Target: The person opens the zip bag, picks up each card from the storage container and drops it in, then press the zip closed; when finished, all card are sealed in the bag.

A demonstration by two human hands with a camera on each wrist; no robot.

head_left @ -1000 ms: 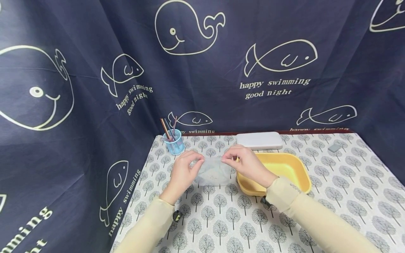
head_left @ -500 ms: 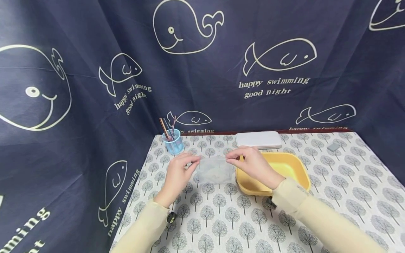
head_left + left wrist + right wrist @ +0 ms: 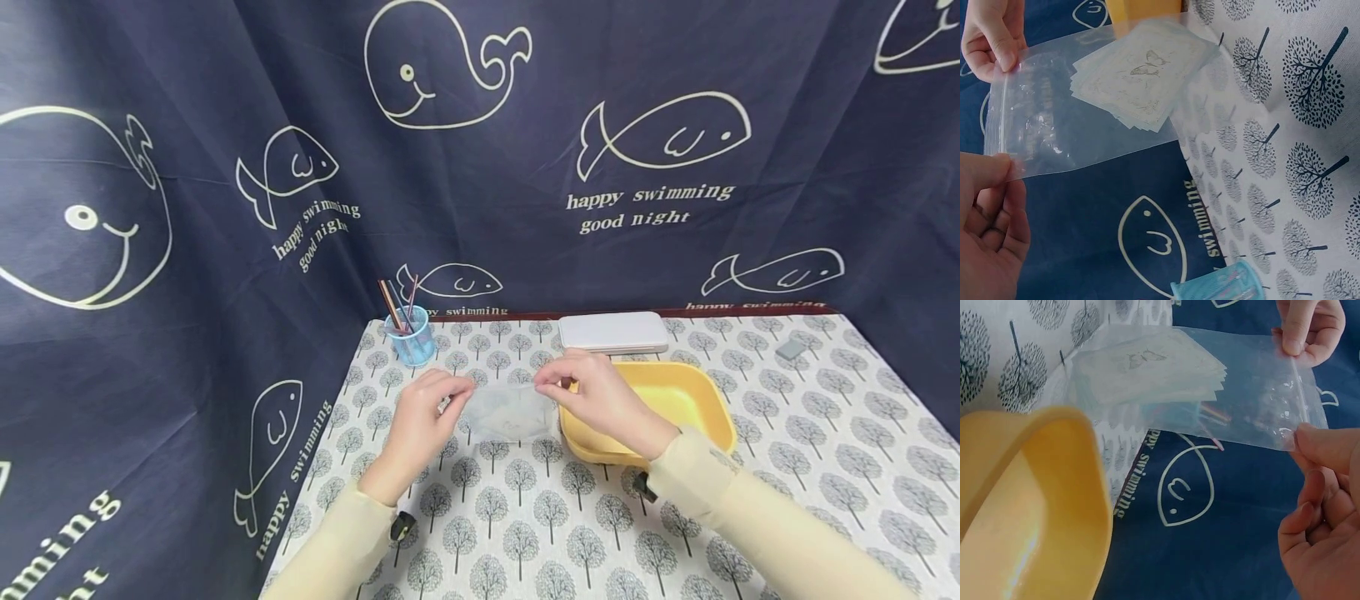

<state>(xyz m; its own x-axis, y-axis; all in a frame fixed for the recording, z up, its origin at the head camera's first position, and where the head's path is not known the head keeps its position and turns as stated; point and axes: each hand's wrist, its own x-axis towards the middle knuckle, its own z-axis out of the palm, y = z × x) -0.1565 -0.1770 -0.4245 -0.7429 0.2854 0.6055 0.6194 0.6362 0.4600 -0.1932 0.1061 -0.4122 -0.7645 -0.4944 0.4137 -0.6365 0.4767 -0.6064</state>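
Note:
A clear zip bag (image 3: 1041, 119) is stretched between my two hands by the corners of its zip edge. My left hand (image 3: 422, 421) pinches one corner between thumb and fingers; my right hand (image 3: 596, 396) pinches the other the same way. Inside the bag lies a stack of pale paper sheets (image 3: 1147, 75) with a butterfly print, fanned unevenly near the end away from the zip. Both wrist views show the zip strip running between the pinched corners. Whether the zip is sealed I cannot tell.
A yellow bin (image 3: 682, 408) stands on the tree-print tablecloth (image 3: 525, 517), beside and partly under my right hand. Farther back are a blue mesh cup (image 3: 414, 340) holding several pencils, a white case (image 3: 613, 332) and a small grey block (image 3: 791, 349). A dark blue curtain (image 3: 480, 183) hangs behind the table.
My hands have spread slightly apart from a second ago, drawing the zip edge wider. In the last half second the bag has dipped and tilted a little, still held at both corners.

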